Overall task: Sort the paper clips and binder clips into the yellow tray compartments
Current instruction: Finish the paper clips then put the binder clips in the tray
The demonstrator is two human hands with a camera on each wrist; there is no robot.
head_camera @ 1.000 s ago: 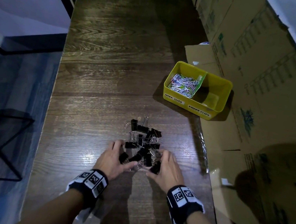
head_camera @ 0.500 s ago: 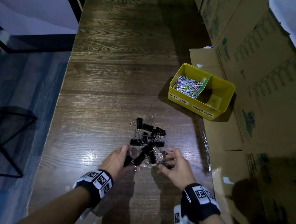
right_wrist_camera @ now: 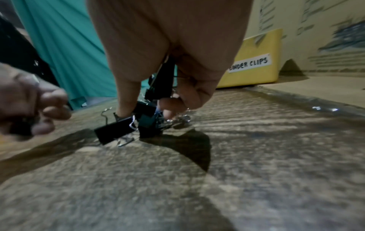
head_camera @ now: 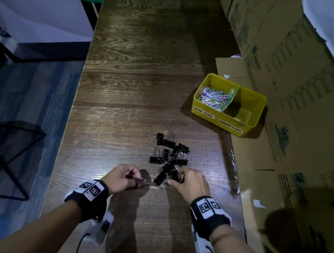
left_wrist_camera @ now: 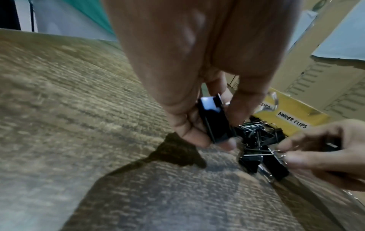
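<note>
A pile of black binder clips [head_camera: 169,152] lies on the wooden table [head_camera: 141,59] just beyond my hands. My left hand [head_camera: 125,176] is curled round a black binder clip [left_wrist_camera: 214,121] at the pile's near left. My right hand [head_camera: 188,182] grips other binder clips [right_wrist_camera: 164,78] at the pile's near right edge, with more clips [right_wrist_camera: 114,131] under its fingers. The yellow tray [head_camera: 226,123] sits far right; its left compartment, labelled paper clips, holds coloured paper clips [head_camera: 213,98]. Its right compartment, labelled binder clips [head_camera: 230,126], looks nearly bare.
Cardboard boxes [head_camera: 295,79] stand along the table's right side, close behind the tray. A flattened cardboard sheet [head_camera: 258,202] lies right of my right hand. The table's left edge [head_camera: 72,114] drops to the floor, where a black wire frame [head_camera: 4,160] stands.
Both hands went from lying flat round the pile's near edge to curling onto clips. The left hand has drawn back to the left with a clip in it.
</note>
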